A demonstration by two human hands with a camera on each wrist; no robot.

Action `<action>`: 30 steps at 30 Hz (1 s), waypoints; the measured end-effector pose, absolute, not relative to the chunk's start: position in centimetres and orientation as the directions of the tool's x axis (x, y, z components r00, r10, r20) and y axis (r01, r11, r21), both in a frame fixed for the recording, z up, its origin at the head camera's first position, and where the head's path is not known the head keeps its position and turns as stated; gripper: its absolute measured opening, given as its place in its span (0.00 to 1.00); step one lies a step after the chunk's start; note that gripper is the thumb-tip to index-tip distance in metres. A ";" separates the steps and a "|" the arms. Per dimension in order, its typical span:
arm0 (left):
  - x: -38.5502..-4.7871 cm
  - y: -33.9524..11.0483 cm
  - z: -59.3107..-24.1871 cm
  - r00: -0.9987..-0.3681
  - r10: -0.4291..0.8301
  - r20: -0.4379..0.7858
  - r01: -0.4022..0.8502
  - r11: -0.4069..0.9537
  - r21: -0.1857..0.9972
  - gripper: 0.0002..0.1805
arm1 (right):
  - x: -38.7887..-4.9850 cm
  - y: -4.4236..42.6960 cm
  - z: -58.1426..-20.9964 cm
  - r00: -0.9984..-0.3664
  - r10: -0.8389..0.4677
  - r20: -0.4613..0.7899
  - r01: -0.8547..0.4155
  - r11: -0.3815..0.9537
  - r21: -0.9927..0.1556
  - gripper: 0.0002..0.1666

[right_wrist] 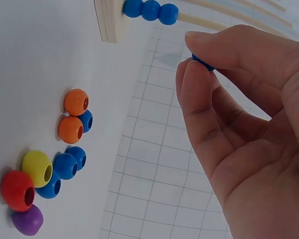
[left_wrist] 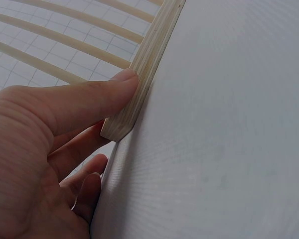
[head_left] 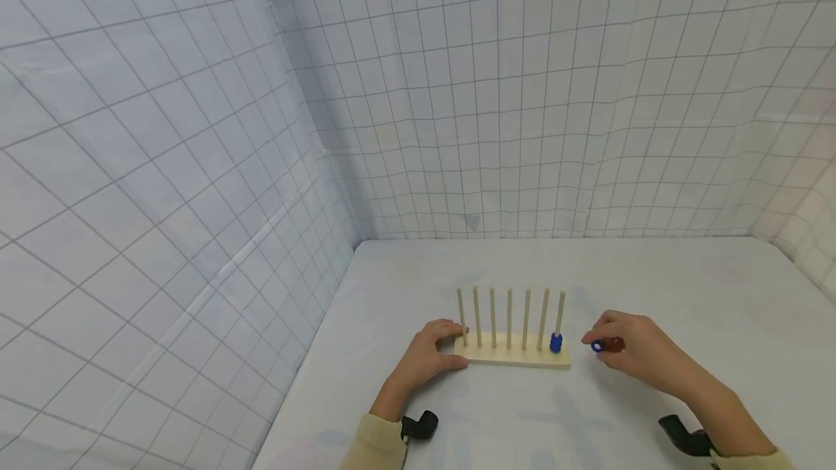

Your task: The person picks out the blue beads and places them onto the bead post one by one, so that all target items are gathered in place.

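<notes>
A wooden peg board with several upright pegs stands on the table. On its rightmost peg sit three blue beads, stacked at the bottom. My left hand grips the board's left end, thumb on the front edge and fingers behind. Just right of the board, my right hand pinches a loose blue bead between thumb and fingertips. In the right wrist view most of that bead is hidden by the fingers; its hole faces the head camera.
Loose beads lie on the table in the right wrist view: two orange ones, several blue ones, a yellow one, a red one and a purple one. Grid-patterned cloth walls surround the white table.
</notes>
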State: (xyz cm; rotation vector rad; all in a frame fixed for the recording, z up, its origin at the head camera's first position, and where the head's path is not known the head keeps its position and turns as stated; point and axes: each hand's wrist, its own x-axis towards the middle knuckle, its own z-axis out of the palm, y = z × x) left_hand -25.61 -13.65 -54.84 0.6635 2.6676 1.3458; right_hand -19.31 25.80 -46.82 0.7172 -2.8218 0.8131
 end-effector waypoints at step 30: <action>-25.6 -13.7 -55.0 -0.902 0.414 0.124 0.346 0.520 0.781 0.30 | -19.6 24.3 -44.4 -0.916 -0.332 0.226 -0.401 0.758 -0.514 0.14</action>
